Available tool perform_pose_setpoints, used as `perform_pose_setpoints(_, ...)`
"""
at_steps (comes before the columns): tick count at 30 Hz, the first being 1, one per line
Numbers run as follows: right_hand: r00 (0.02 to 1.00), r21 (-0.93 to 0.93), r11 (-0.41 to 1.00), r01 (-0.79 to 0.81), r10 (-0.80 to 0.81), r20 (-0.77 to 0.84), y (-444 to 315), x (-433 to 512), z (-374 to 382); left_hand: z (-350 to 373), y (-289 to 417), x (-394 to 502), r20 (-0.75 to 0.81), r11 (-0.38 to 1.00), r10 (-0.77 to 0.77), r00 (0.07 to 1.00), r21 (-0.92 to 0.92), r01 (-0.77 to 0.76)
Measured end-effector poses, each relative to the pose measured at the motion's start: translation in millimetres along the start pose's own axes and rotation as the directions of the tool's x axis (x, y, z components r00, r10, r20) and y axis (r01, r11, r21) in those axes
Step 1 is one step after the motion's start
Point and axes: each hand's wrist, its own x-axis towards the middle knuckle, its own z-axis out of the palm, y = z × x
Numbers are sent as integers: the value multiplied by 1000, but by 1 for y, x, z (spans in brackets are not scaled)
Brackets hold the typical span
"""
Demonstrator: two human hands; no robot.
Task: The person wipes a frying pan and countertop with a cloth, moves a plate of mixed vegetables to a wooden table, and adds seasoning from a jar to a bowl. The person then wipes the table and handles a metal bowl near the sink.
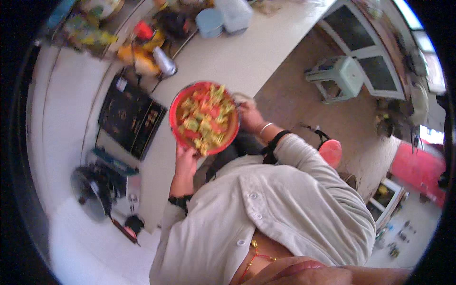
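Note:
A round red bowl [172, 117] is held up between my two hands, in front of my body. It is full of food [208, 117], with yellow-green pieces and red pieces that look like tomato. My left hand [186, 155] grips the rim at its near left side. On the opposite side, my right hand [250, 114] grips the bowl's edge. The fingers beneath the bowl are partly hidden. To the left of the bowl, a black cooktop [131, 114] lies on the pale counter [228, 53].
A dark pan [91, 192] rests at the left end of the counter. Bags and a silvery cylinder [164, 61] crowd the back. Further along stand a blue container [209, 23] and a whitish one [233, 16]. On the floor at right are a pale green stool [343, 76] and a red round-topped object [330, 153].

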Motion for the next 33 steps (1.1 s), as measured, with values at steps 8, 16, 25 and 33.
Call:
perform_pose_setpoints(8,978,-268,941,208,-196,74,49,31,-20,-1,0,-13,-39,995,-43,998,88,46)
perform_pose_setpoints(16,896,5,899,-438,438,-68,162,14,-129,31,-18,-27,-142,990,-94,985,88,107)
perform_pose_setpoints(25,773,746,541,-389,632,-55,234,-19,-242,149,-43,3,-141,994,-81,987,-79,71)
perform_pose_setpoints(33,912,-214,888,407,-407,46,201,36,-207,223,-34,23,-86,992,-126,988,20,128)
